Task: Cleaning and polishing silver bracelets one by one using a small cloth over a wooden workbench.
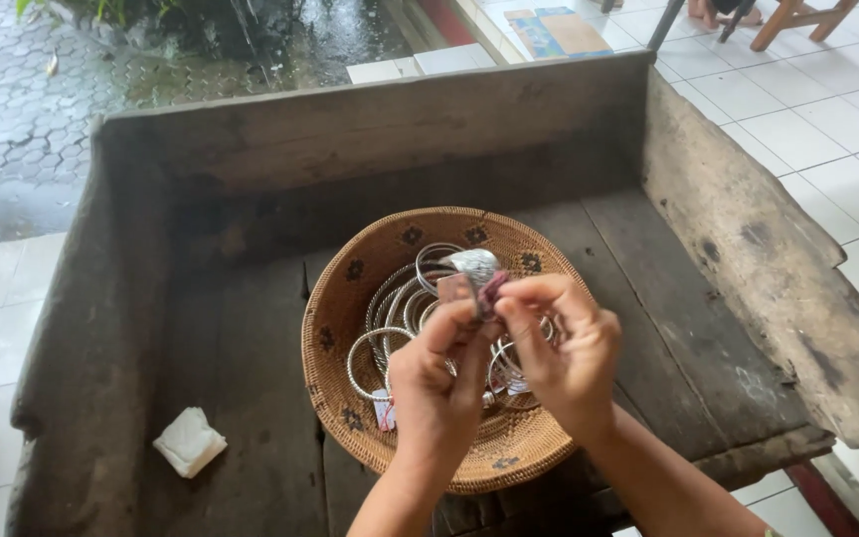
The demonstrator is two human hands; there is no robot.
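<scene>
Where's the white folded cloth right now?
In the head view, the white folded cloth lies low on the left, on the dark wooden tray, left of the woven basket.

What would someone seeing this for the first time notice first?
Two hands, left hand and right hand, meet mid-frame, pinching a silvery bangle with a small tag. Beneath them a round woven basket holds more silver bangles, on a dark, worn wooden tray table. A white folded tissue lies lower left.

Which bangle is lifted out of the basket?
The silver bangle with the bulbous end, pinched between left hand and right hand. The other bangles lie loose in the woven basket.
</scene>
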